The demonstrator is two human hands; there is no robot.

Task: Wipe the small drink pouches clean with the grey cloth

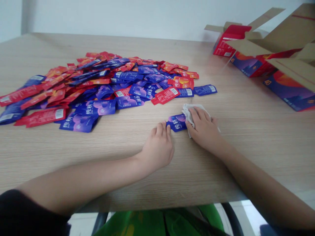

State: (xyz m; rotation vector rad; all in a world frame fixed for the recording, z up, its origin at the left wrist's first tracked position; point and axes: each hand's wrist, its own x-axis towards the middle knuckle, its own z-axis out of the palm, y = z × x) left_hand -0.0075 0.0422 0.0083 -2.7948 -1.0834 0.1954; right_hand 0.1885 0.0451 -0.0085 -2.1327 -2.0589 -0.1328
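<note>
On the wooden worktop [209, 183], a blue sachet [176, 123] lies between the person's hands. The left hand [157, 147] rests relaxed and open, fingertips at the sachet's end; the right hand [203, 129] clasps a crumpled white cloth [190, 115] just beside it. A heap of red and blue sachets [98, 87] spreads beyond, with an opened cardboard carton [283, 42] off to the right.

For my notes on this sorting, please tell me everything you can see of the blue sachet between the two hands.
The blue sachet is a small, flat pouch of glossy-looking film, blue-purple with a paler cloud-like pattern and white Chinese characters. It lies flat and slanted on the wood-grain table, apart from the main pile. The left hand touches its nearer end, while its other end meets the right hand and the white cloth.
</note>
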